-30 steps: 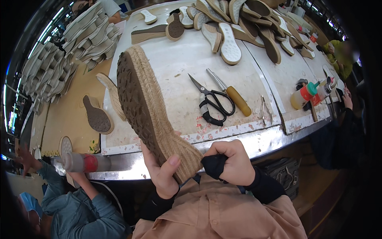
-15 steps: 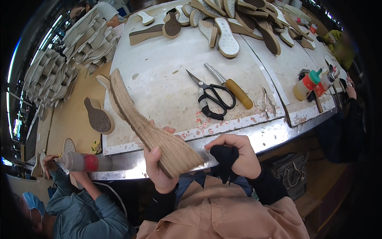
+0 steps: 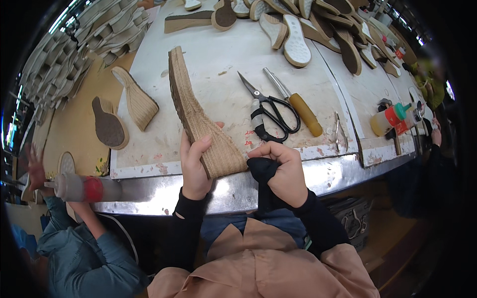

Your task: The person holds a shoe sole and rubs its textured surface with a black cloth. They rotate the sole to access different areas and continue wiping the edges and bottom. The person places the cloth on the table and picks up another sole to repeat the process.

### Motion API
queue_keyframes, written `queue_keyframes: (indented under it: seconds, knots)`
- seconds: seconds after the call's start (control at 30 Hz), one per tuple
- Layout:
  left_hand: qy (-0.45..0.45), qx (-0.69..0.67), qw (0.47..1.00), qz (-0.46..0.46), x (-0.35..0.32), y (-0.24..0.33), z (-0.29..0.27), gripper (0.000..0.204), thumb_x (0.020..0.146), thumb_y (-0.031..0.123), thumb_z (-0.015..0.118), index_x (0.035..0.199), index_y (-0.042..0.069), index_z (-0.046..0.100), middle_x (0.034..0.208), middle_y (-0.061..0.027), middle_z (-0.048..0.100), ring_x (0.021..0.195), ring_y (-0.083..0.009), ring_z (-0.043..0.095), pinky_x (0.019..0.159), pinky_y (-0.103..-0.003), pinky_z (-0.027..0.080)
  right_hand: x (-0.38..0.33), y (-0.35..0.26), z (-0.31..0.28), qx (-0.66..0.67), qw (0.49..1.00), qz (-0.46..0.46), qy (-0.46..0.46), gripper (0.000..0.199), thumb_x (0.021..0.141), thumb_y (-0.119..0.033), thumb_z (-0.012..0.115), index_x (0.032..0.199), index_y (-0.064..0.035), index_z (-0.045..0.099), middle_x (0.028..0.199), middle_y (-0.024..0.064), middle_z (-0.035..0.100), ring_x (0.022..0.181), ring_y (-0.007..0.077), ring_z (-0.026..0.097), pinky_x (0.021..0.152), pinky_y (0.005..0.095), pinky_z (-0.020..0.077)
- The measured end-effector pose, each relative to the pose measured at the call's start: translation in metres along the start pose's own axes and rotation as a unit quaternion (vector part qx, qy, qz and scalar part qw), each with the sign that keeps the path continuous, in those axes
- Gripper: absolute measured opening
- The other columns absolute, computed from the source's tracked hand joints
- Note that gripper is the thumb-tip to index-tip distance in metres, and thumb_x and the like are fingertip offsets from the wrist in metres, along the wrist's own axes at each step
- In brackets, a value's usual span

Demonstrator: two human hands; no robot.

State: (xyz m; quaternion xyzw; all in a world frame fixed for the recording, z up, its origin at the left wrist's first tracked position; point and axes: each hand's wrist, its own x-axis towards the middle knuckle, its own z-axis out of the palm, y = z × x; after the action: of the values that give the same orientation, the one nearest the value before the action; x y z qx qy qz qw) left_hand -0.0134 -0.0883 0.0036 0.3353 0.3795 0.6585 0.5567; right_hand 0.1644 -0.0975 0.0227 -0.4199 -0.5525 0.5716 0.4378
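Observation:
A tan, rope-textured wedge sole (image 3: 224,151) stands tilted in front of me, its toe end pointing away and its thick heel toward me. My left hand (image 3: 195,166) is closed around the heel part, thumb on the side facing me. In my right hand (image 3: 287,176) a bunched black cloth (image 3: 262,170) is gripped, held against or right beside the heel's right edge; whether they touch I cannot tell. Beyond my hands lie black-handled scissors (image 3: 271,111) and a tool with a yellow handle and metal shaft (image 3: 304,114). Tweezers (image 3: 340,131) rest farther right.
Many wedge soles (image 3: 323,30) are heaped at the back. Two more, a brown-bottomed sole (image 3: 110,126) and a tan wedge (image 3: 136,102), lie left. Stacked soles (image 3: 59,64) rise far left. A grey bottle (image 3: 92,188) sits near a co-worker's sleeve (image 3: 94,258); glue bottles (image 3: 390,119) stand right.
The wedge sole has swung more upright and its heel has moved away from me. My right hand has brought the black cloth to the heel's edge. The co-worker's hand at left has lifted.

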Motion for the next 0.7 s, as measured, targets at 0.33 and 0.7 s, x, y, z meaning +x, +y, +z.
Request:
queue_keyframes:
  seconds: [0.33, 0.7]
  knots:
    - [0.025, 0.040, 0.996, 0.070, -0.006, -0.004, 0.002, 0.051, 0.082, 0.019, 0.052, 0.126, -0.003, 0.037, 0.110, -0.0213, 0.056, 0.093, -0.0269, 0.061, 0.080, -0.038, 0.053, 0.002, -0.004, 0.011, -0.023, 0.999, 0.021, 0.006, 0.009, 0.081, 0.001, 0.064, 0.089, 0.0016, 0.061, 0.070, -0.0023, 0.059, 0.061, 0.0002, 0.050, 0.055, 0.0167, 0.0376]
    - [0.024, -0.031, 0.997, 0.059, -0.014, -0.001, 0.004, 0.058, 0.080, 0.010, 0.063, 0.131, -0.003, 0.038, 0.119, -0.0116, 0.054, 0.106, -0.0176, 0.053, 0.095, -0.030, 0.040, -0.001, -0.003, 0.020, -0.042, 0.997, -0.001, 0.066, 0.009, 0.078, 0.002, 0.065, 0.085, 0.0039, 0.062, 0.071, 0.0030, 0.064, 0.064, 0.0041, 0.057, 0.058, 0.0194, 0.0447]
